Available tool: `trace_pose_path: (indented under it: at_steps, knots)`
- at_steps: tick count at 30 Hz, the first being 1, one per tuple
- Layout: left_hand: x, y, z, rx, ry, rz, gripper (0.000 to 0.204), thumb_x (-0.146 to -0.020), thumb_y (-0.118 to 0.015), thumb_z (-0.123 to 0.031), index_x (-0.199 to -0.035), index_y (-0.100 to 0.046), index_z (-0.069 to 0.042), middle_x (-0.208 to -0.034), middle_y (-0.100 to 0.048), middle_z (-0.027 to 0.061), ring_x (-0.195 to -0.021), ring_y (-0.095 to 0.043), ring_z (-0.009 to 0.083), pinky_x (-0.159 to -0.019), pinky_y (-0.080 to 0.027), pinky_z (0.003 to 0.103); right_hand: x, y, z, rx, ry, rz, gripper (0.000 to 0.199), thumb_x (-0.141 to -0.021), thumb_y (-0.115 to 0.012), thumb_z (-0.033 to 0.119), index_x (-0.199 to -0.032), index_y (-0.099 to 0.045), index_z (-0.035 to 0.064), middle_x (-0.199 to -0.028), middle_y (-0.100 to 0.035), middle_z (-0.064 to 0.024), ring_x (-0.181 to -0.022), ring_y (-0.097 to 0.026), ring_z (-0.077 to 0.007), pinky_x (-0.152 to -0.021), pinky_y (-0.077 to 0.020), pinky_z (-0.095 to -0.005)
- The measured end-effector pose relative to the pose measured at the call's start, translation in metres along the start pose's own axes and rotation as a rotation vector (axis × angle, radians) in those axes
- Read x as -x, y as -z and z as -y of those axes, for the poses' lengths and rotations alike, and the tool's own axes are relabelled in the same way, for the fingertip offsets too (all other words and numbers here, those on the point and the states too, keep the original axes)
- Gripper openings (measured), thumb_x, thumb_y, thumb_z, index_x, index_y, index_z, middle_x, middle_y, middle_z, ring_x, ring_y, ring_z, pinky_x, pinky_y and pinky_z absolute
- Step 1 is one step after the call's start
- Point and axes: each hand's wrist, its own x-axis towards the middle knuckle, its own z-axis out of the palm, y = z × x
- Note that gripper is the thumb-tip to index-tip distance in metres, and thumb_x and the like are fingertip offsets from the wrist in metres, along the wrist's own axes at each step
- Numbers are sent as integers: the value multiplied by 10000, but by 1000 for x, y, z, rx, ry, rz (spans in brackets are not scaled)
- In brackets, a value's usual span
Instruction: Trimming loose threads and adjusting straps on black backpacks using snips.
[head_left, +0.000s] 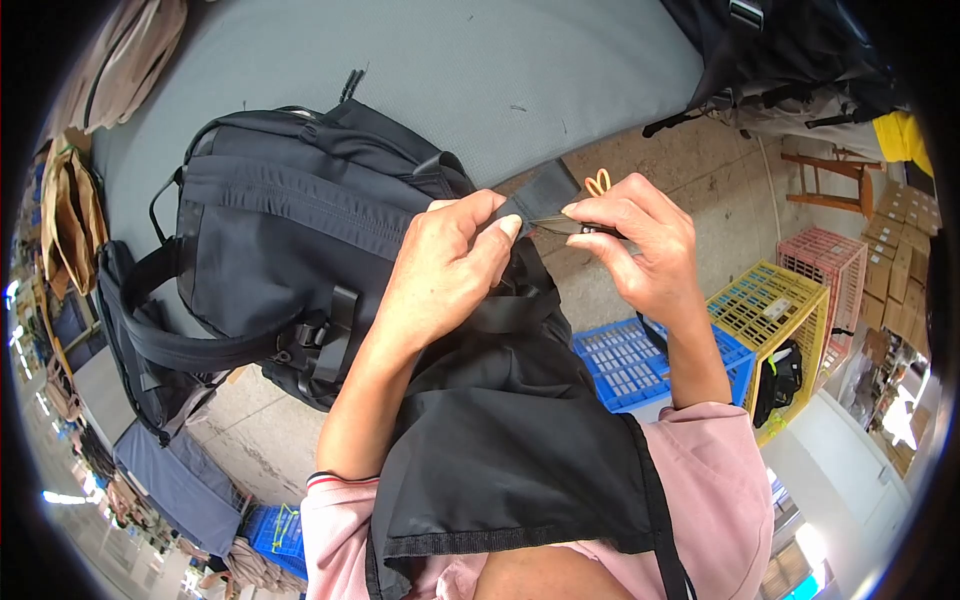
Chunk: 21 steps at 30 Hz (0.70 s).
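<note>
A black backpack lies on its side across the edge of a grey table, in front of me. My left hand pinches a wide black webbing strap between thumb and fingers, to the right of the pack's body. In my right hand is a pair of small thread snips, gripped between thumb and fingers. Their metal blades point left and reach the strap close to my left thumb. A yellow-orange loop shows above my right fingers; what it belongs to is unclear.
The grey padded table spreads out ahead, with scraps of thread on it. More black bags sit at its far right. Blue, yellow and pink plastic crates stand at right, near a wooden stool. My black apron covers my lap.
</note>
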Motion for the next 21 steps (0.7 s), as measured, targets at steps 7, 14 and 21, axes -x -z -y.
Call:
trace_pose_path:
  at_steps: [7, 14, 21]
  knots:
    - [0, 0, 0, -5, 24, 16, 206, -905, -514, -161, -828, -583, 17, -557, -494, -1, -514, -438, 68, -511, -358, 233, 7, -8, 3, -92, -55, -122, 250, -637, -741, 44, -874, -675, 85, -748, -571, -60, -617, -542, -199, -558, -442, -287]
    - [4, -7, 5, -126, -194, -103, 208, -883, -541, -183, -855, -609, 12, -528, -542, 41, -548, -497, 112, -550, -405, 281, -9, -14, 12, -863, -475, -181, 271, -751, -706, 0, -998, -600, 31, -793, -497, 42, -676, -454, -8, -549, -341, -155]
    - [13, 4, -7, 663, -71, 64, 265, -947, -436, -60, -1176, -532, 30, -1089, -629, 143, -988, -609, 181, -863, -492, 292, -6, -42, 29, -223, 253, -244, 404, -518, -625, -70, -891, -664, 79, -689, -521, -38, -502, -511, -184, -477, -429, -277]
